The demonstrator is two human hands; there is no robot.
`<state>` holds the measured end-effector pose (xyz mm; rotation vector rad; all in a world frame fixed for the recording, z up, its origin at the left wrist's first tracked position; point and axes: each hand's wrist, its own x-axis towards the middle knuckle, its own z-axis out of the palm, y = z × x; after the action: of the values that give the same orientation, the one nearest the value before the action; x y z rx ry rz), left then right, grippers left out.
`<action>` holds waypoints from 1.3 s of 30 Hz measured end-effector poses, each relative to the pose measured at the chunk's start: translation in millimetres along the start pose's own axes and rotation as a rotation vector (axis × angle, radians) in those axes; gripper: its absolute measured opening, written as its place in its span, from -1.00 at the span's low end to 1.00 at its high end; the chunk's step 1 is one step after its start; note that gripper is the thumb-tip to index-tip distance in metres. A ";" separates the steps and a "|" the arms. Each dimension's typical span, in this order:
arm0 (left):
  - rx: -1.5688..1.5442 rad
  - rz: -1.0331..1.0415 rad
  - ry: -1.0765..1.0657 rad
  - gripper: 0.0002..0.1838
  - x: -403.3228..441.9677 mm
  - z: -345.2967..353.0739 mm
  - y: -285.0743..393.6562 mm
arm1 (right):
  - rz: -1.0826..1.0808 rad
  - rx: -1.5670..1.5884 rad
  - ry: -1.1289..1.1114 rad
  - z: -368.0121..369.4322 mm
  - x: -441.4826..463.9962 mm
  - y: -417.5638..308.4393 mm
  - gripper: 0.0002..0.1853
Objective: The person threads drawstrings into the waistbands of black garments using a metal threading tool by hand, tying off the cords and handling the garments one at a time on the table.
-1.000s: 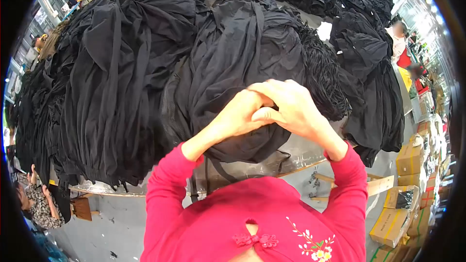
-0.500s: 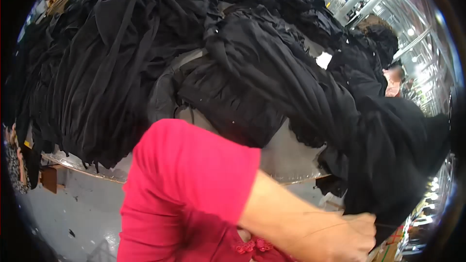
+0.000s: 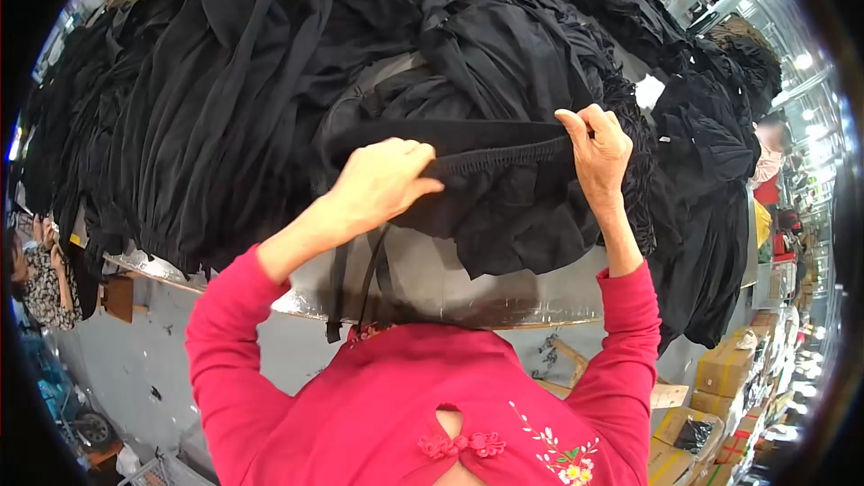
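A black elastic-waist garment (image 3: 522, 216) is stretched between my hands above the near part of the table. Its gathered waistband runs almost level, with the opening upward; whether it is trousers or a skirt I cannot tell. My left hand (image 3: 382, 182) is closed on the band's left end, thumb toward the middle. At the other end, my right hand (image 3: 598, 153) pinches the band with its thumb raised. The garment's lower part hangs in folds over the table. Black straps (image 3: 373, 270) dangle at the table edge below my left hand.
Heaps of black garments (image 3: 207, 108) cover much of the grey table (image 3: 414, 279), and some hang over its edge at the right. Cardboard boxes (image 3: 724, 369) are stacked at the lower right. A person in a patterned top (image 3: 49, 283) is at the far left, another person (image 3: 769, 157) at the right.
My left arm, earlier stretched across to the right with its fist by black cloth, has come back to the left. Both hands now show, holding the waistband; the cloth raised at the right is down.
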<state>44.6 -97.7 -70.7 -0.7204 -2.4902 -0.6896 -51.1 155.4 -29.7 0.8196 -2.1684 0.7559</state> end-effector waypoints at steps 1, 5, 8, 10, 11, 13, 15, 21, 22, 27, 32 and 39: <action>-0.034 -0.009 -0.048 -0.71 2.1 9.8 -1.3 | 0.006 -0.001 -0.011 -1.8 -2.7 -4.6 -0.76; -0.078 -0.053 -0.070 -0.71 20.5 45.5 7.4 | 0.011 0.097 -0.272 -22.3 -11.6 -36.0 -0.63; -0.227 -0.060 -0.169 -0.84 38.7 68.6 47.1 | -0.024 0.068 -0.508 -27.4 -40.6 -49.2 -0.52; -0.327 -0.030 -0.137 -0.84 42.9 82.9 59.3 | 0.156 0.119 -0.541 -31.7 -52.6 -51.7 -0.53; -0.342 -0.019 -0.252 -0.84 46.0 87.1 62.8 | 0.161 0.115 -0.548 -34.5 -62.5 -48.0 -0.53; -0.337 0.060 -0.366 -0.80 49.6 98.2 57.9 | 0.331 0.128 -0.655 -38.2 -79.8 -34.0 -0.62; -0.493 0.092 -0.419 -0.71 62.0 57.8 48.6 | 0.392 0.130 -0.622 -48.0 -73.6 -33.5 -0.77; -0.200 0.187 -0.240 -0.72 54.8 42.5 39.5 | 0.340 0.188 -0.515 -44.6 -71.5 -39.4 -0.75; -0.219 0.109 -0.253 -0.74 51.5 51.5 47.6 | 0.355 0.230 -0.512 -39.3 -69.9 -46.5 -0.73; -0.241 0.032 -0.257 -0.74 46.3 66.5 52.7 | 0.511 0.478 -0.619 -23.3 -77.2 -40.6 -0.76; -0.017 0.092 -0.483 -0.52 72.7 5.5 51.6 | 0.717 0.650 -0.544 -15.9 -96.0 -31.8 -0.83; -0.629 -0.109 -0.291 -0.51 65.1 -20.3 -10.7 | 0.797 0.803 -0.382 -14.5 -106.3 -32.5 -0.86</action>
<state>-5.4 -93.8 -23.3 -0.9583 -2.5857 -1.5435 38.1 179.9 -93.1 0.4358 -2.5446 2.1034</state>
